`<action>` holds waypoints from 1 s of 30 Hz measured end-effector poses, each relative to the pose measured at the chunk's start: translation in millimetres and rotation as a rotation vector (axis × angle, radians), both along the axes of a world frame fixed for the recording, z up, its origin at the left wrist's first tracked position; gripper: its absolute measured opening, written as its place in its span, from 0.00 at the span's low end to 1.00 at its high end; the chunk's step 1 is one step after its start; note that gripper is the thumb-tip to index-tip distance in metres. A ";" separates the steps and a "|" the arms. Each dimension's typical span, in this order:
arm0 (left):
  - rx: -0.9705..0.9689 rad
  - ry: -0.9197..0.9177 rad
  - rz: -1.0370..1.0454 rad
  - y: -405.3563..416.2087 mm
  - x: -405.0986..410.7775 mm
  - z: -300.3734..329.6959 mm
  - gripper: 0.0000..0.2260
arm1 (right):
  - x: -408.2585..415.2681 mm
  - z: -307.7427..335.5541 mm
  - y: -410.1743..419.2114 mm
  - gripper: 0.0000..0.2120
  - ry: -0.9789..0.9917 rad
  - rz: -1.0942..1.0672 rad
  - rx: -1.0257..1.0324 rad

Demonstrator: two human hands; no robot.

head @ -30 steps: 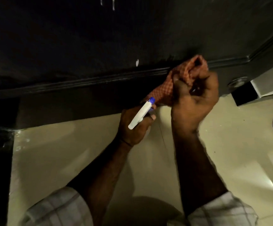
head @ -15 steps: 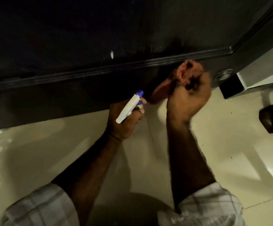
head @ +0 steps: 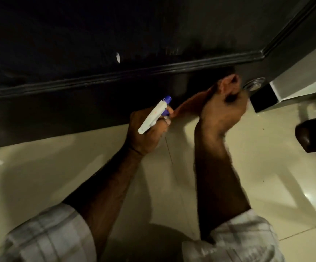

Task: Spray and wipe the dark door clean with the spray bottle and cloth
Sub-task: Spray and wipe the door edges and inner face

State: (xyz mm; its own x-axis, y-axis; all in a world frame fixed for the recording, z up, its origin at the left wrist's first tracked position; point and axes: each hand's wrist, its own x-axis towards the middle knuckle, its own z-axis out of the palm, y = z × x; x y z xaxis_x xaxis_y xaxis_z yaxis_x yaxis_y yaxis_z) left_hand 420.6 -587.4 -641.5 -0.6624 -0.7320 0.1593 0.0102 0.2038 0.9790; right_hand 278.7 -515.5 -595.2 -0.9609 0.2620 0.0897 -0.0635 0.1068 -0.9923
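Observation:
The dark door (head: 78, 44) fills the upper half of the view, with a raised moulding running across it. My left hand (head: 147, 131) grips a white spray bottle (head: 153, 115) with a blue nozzle, held low near the door's bottom rail. My right hand (head: 223, 110) grips a bunched orange checked cloth (head: 193, 103) and holds it against the bottom rail, below the moulding, near the door's right corner. A small white drip (head: 118, 57) shows on the panel above the moulding.
Glossy cream floor tiles (head: 59, 176) lie under the door. A round metal fitting (head: 253, 86) sits on the door's lower right corner, beside a black block (head: 265, 100) and a pale wall. A dark rounded object (head: 314, 135) juts in at the right edge.
My right hand and the cloth have slid down from the moulding onto the bottom rail and to the right. The left hand with the bottle stayed low beside it. The camera view shifted.

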 end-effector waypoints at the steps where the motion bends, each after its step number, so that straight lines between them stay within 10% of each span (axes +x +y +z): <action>1: -0.012 -0.015 0.009 0.0 -3.8 -2.2 0.13 | -2.3 20.2 0.1 0.12 0.175 0.001 -0.046; 5: 0.014 -0.047 -0.006 4.3 -20.0 -1.8 0.17 | -10.5 21.7 2.7 0.17 0.605 0.089 0.005; 14: 0.010 -0.092 -0.027 4.9 -25.2 -1.9 0.17 | -16.0 -17.4 13.1 0.32 -0.182 0.058 -0.071; 20: 0.063 -0.158 -0.106 7.2 -23.7 17.2 0.18 | -24.2 0.1 8.0 0.19 0.481 0.011 0.084; 23: 0.102 -0.181 -0.176 3.4 -23.8 25.6 0.14 | -4.8 -59.5 18.0 0.24 0.132 0.138 0.172; 27: 0.098 -0.267 -0.228 7.3 -36.4 39.3 0.07 | -35.2 -43.1 29.4 0.18 -0.545 0.090 -0.365; 30: 0.131 -0.324 -0.237 13.3 -50.8 51.3 0.07 | -58.6 -10.3 41.0 0.12 -0.530 0.023 -0.526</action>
State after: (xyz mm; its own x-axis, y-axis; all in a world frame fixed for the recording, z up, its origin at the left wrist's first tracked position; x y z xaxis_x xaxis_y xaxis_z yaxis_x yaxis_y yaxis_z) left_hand 369.8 -574.2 -590.2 -0.8157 -0.5532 -0.1691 -0.2704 0.1063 0.9569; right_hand 220.1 -474.4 -605.5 -0.8461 0.1219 -0.5189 0.4411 -0.3863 -0.8101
